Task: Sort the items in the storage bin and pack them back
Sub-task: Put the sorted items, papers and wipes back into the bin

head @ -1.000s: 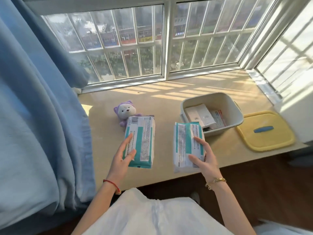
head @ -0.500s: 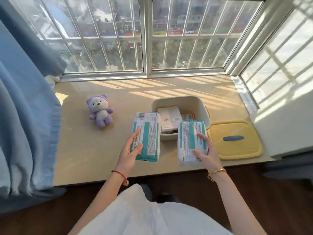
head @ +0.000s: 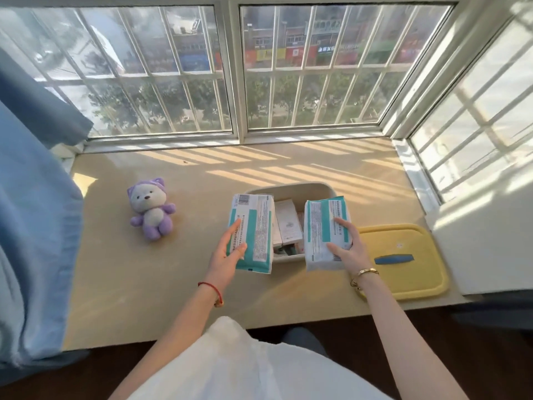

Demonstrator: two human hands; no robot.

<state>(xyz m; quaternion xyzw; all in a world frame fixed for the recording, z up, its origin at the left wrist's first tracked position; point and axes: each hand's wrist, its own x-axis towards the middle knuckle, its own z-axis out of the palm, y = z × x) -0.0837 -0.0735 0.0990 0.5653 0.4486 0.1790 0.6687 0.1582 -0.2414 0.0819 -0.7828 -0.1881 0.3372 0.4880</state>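
Bright daylight through the window [head: 236, 70] stripes the sill [head: 173, 278] with bar shadows; wide-angle edges bend.

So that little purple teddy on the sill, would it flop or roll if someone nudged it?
The purple teddy looks like soft plush, so it would probably squash and flop rather than roll. It seems light for its size. Its fuzzy surface would likely drag on the smooth sill and tip over rather than slide.

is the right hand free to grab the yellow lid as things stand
Probably not yet. The right hand grips a teal and white pack, so it is occupied, though the yellow lid lies uncovered just beside it.
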